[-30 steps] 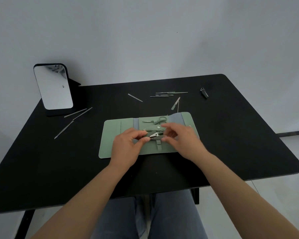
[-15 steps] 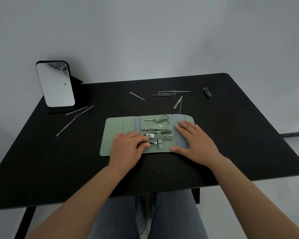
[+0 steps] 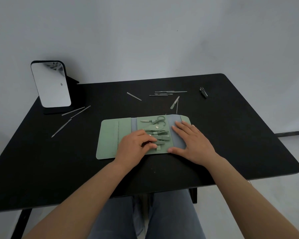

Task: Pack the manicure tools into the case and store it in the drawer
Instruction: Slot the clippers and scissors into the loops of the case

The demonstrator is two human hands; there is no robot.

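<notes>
The right hand (image 3: pixel 193 144) is lying flat, fingers straight, on the open green case (image 3: pixel 109 138) at mid-frame. The left hand (image 3: pixel 135 149) is pressing curled fingers onto a clipper (image 3: pixel 149 144) in it; its grip is unclear

Green case (image 3: pixel 109 137) lying open on black table (image 3: pixel 231 135). Left hand (image 3: pixel 135 149) over its middle, fingers curled onto a small clipper (image 3: pixel 149 144) in the loops. Right hand (image 3: pixel 193 142) flat on the grey panel. Scissors (image 3: pixel 158 120) strapped in. Loose thin tools (image 3: pixel 169 93) beyond; mirror (image 3: pixel 51 84) far left.
</notes>
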